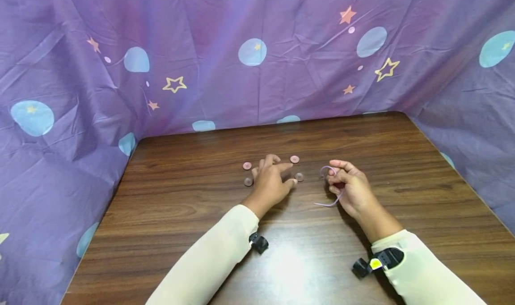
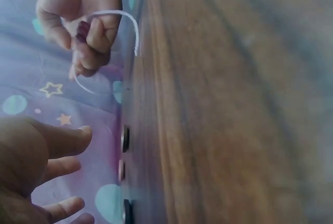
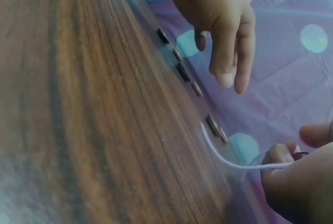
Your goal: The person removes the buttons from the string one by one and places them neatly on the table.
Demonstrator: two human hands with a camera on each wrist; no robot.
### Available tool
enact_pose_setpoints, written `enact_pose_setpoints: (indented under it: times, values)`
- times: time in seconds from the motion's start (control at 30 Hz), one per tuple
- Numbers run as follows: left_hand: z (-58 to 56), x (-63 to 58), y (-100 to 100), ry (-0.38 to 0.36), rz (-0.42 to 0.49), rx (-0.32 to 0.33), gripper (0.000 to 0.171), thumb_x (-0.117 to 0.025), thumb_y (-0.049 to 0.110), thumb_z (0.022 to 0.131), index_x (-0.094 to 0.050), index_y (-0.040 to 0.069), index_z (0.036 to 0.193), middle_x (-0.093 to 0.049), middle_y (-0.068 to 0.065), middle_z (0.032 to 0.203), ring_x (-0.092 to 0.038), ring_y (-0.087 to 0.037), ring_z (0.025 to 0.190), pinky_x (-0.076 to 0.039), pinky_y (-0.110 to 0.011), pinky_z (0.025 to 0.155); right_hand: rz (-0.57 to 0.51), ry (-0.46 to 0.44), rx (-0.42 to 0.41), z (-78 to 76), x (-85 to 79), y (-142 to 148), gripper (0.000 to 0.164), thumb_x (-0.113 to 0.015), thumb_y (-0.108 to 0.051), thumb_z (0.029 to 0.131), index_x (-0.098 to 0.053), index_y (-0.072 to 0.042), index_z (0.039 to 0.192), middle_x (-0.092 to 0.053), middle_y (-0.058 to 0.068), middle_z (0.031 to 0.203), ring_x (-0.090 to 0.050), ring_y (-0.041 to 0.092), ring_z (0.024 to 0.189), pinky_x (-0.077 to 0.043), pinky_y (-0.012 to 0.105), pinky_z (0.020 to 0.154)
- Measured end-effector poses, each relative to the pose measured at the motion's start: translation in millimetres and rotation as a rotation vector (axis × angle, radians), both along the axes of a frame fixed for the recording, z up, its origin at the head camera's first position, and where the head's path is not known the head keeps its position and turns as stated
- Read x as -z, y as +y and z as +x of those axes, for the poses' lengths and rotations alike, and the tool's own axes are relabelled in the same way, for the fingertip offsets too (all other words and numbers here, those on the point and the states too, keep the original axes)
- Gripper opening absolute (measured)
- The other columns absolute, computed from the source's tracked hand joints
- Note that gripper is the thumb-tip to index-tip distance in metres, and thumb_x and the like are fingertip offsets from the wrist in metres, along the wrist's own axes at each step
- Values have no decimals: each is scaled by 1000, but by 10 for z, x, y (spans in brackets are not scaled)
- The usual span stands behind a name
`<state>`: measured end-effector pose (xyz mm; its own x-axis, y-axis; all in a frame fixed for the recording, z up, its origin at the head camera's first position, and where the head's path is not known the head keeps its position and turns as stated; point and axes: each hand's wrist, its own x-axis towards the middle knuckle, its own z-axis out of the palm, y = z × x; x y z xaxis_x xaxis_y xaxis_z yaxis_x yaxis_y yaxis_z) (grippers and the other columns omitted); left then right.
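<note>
My right hand point(image 1: 350, 188) pinches a thin lilac string point(image 1: 328, 205) above the table, right of the buttons. One end of the string curves out below the hand and a loop shows by the fingertips. Among the curled fingers, the left wrist view catches a small dark red piece point(image 2: 82, 31); I cannot tell its kind. My left hand point(image 1: 268, 183) hovers over the buttons, fingers loosely spread, holding nothing. A pink button point(image 1: 247, 166) and a grey-brown button point(image 1: 248, 181) lie to its left. Another pink button point(image 1: 295, 159) and grey-brown button point(image 1: 299, 177) lie near its fingertips.
Several buttons stand out along the tabletop in the right wrist view, some of them hidden by the left hand in the head view. The wooden table point(image 1: 181, 215) meets a purple curtain point(image 1: 310, 81) with stars and blue dots at its back and sides.
</note>
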<state>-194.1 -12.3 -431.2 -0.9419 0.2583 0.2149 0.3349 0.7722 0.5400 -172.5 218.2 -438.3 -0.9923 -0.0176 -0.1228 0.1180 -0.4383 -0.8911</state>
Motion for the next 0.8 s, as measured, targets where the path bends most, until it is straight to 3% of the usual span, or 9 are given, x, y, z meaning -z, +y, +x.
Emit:
enact_pose_setpoints:
  times: [0.13, 0.23, 0.47, 0.8]
  values:
    - [100, -25, -30, 24, 5, 2, 51, -86, 33, 94, -74, 18, 142, -60, -12, 150, -57, -32, 135, -40, -52, 106, -5, -4, 5, 7, -8, -17, 43, -40, 20, 97, -43, -16, 119, -62, -7, 87, -55, 6, 71, -34, 18, 58]
    - [174, -42, -41, 39, 13, 14, 51, -86, 34, 95, -74, 18, 142, -59, -12, 151, -57, -32, 137, -40, -52, 108, 6, 0, -5, 11, -5, -27, 39, -42, 20, 100, -40, -15, 118, -61, -8, 89, -55, 5, 75, -35, 17, 59]
    - [305, -63, -80, 84, 77, 32, 48, -87, 33, 93, -76, 17, 137, -61, -12, 148, -59, -31, 134, -40, -55, 109, 110, 55, -73, 31, 47, -77, 28, -47, 11, 108, -36, -12, 120, -59, -10, 96, -61, 4, 84, -44, 16, 66]
    - [406, -120, -161, 60, 131, 45, 46, -87, 32, 94, -77, 15, 135, -61, -9, 147, -58, -30, 141, -38, -56, 112, 166, 120, -121, 34, 55, -138, 8, -47, 0, 113, -42, -3, 118, -66, -3, 88, -64, 8, 78, -41, 15, 59]
